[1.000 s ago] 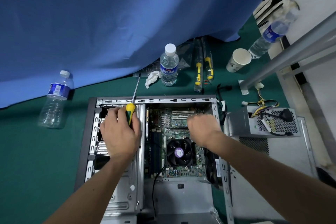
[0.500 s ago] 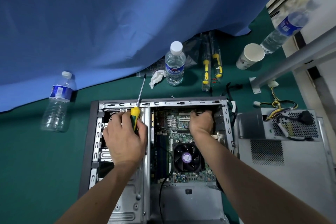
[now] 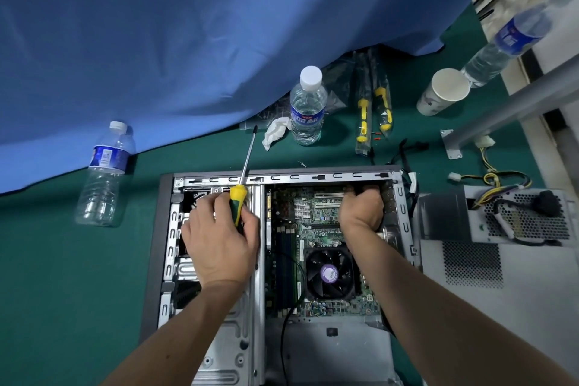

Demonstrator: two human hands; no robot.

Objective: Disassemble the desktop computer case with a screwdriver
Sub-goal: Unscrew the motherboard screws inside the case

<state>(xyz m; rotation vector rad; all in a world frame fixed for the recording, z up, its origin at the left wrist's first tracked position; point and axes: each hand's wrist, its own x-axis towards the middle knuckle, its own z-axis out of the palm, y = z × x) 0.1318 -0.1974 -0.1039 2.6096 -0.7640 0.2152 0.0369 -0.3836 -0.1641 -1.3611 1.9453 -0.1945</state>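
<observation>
The open desktop case [image 3: 313, 177] lies flat on a green table, showing its motherboard [image 3: 300, 213] and a black CPU fan [image 3: 329, 273]. My left hand [image 3: 219, 238] rests on the drive cage at the case's left side and grips a yellow-green screwdriver [image 3: 238, 197], its shaft pointing away past the case's far rim. My right hand [image 3: 362, 210] reaches into the far right corner of the case with its fingers curled down; what they hold is hidden.
The removed power supply [image 3: 513, 216] with loose cables sits on the detached side panel [image 3: 501, 291] to the right. Water bottles [image 3: 307, 106] [image 3: 105, 175] [image 3: 507, 44], a paper cup [image 3: 443, 92], packaged screwdrivers [image 3: 372, 110], a crumpled tissue [image 3: 275, 131] and a loose screw [image 3: 302, 163] lie beyond. A blue cloth [image 3: 188, 41] hangs behind.
My right hand moved from above the motherboard into the case's far right corner. My left hand stayed on the drive cage with the screwdriver. The view came closer.
</observation>
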